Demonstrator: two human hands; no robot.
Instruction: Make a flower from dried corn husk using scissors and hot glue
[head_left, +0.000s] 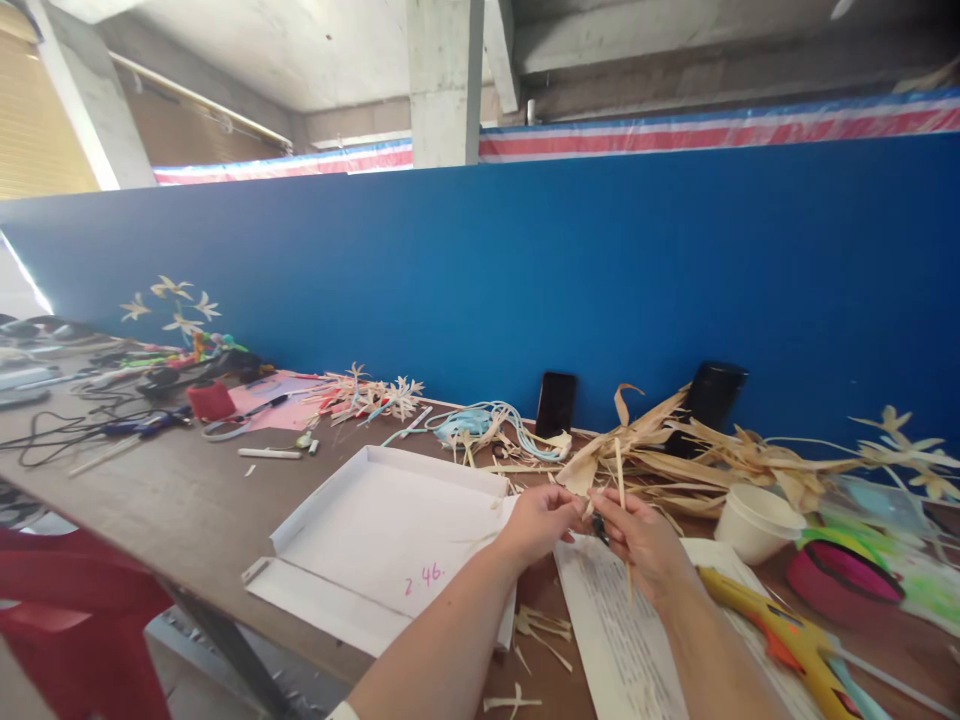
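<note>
My left hand [544,525] is closed in a pinch, its fingertips meeting those of my right hand over the printed sheet. Between them shows a small pale piece of dried husk [589,502], partly hidden by the fingers. A thin pale stick [620,468] stands nearly upright in my closed right hand [637,535]. Under the right fingers is a small dark object [599,527], too covered to name. Just behind the hands lies a heap of dried corn husks [630,440]. Below them are a printed paper [611,620] and some cut husk strips [540,630].
A white box lid [360,520] lies left of my hands. To the right are a yellow glue gun [787,635], a white cup [757,525] and a pink bowl-like item [844,580]. Two dark phones, one a black phone [556,403], lean on the blue partition [465,270].
</note>
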